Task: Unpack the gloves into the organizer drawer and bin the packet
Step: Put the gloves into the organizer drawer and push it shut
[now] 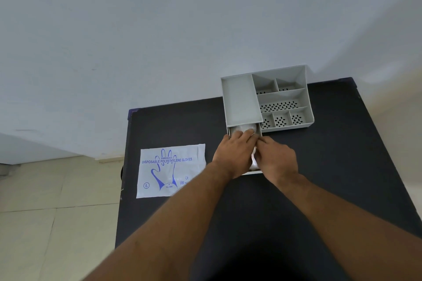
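A grey plastic organizer [239, 98] stands at the far side of the black table [342, 166], its drawer [233, 131] pulled out toward me. A stack of clear gloves [253, 159] lies in the drawer, mostly hidden under my hands. My left hand [235, 155] presses flat on the gloves with its fingertips near the organizer's body. My right hand [277, 159] rests beside it, fingers on the same stack. The flat white glove packet [171, 172] with blue print lies on the table's left edge, apart from both hands.
The organizer's right half holds several open compartments [280, 105] with perforated floors. A pale wall rises right behind the table. Tiled floor [45, 212] lies to the left, below the table's edge.
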